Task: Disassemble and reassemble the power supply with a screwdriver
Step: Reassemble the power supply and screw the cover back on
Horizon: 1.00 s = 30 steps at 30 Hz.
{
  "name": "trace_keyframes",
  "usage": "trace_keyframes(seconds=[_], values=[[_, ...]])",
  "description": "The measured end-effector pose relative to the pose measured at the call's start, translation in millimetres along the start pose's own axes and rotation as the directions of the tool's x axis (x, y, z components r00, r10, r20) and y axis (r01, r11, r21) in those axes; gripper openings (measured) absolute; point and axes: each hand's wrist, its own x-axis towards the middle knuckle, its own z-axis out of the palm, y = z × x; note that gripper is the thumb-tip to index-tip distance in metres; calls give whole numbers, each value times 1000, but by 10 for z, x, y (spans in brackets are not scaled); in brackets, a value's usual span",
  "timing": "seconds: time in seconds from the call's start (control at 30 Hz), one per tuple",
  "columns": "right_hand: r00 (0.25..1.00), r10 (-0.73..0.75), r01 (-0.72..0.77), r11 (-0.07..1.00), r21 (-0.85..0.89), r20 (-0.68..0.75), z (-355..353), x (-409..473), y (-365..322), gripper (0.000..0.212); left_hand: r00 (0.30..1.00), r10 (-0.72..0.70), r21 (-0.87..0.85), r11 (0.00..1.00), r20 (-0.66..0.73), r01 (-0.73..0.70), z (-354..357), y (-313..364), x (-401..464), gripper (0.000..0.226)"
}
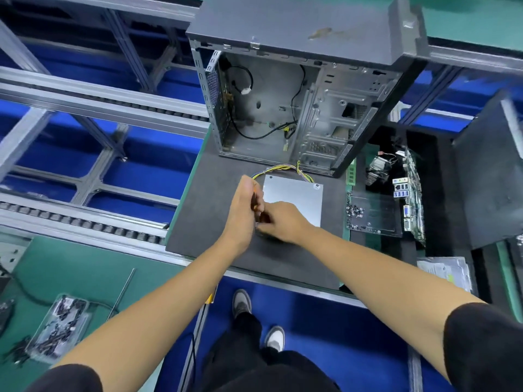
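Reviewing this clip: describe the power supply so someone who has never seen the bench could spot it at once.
Find the open, gutted computer case standing on the dark grey mat. Directly in front of it lies the power supply, a flat, plain silver metal box that both hands meet over. Unlike the green circuit boards to its right, it trails a bundle of yellow and multicoloured wires.

Head view: I look steeply down from standing height.
Frame centre: dark mat (215,199).
Bottom: my shoes (242,302).
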Motion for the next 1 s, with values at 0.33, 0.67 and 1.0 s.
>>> trace_keyframes(seconds=[0.33,0.67,1.0], values=[[996,-90,88,992,-88,-18,96,57,144,27,940,-58,-28,997,337,71,-6,68,147,46],[990,-139,136,988,-71,-40,94,42,137,33,976,167,94,979,138,-181,223,191,-20,23],[983,-165,158,983,-90,-75,98,55,146,23,935,25,-54,999,355,-6,136,184,348,17]])
